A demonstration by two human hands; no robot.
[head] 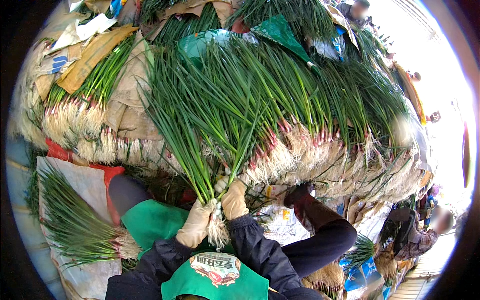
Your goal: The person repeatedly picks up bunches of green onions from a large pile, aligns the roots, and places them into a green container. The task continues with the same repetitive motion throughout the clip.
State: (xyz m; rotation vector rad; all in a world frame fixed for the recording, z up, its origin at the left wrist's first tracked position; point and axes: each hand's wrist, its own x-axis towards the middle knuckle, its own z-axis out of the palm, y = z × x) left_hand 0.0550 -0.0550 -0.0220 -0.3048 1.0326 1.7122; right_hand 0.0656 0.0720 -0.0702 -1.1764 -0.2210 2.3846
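A small bunch of green garlic (200, 176), or a similar leafy allium, stands leaves-up in front of my lap. My left hand (195, 224), in a pale glove, closes around its lower stems. Tangled whitish roots (217, 233) hang below the fingers. Close beside it, my right hand (234, 201), gloved too, grips the base of further stalks (237, 165) that lean to the right. The fingertips of both hands are partly hidden by stems and roots. Just beyond lies a long heap of the same plants (270, 148), roots towards me.
On the left, a loose bundle (82, 225) rests on a white sack (71, 180). Brown sacking (131, 108) and green plastic (283, 37) partly cover the heap. My bent legs flank the work. A person (416, 236) sits at the right, near more bundles.
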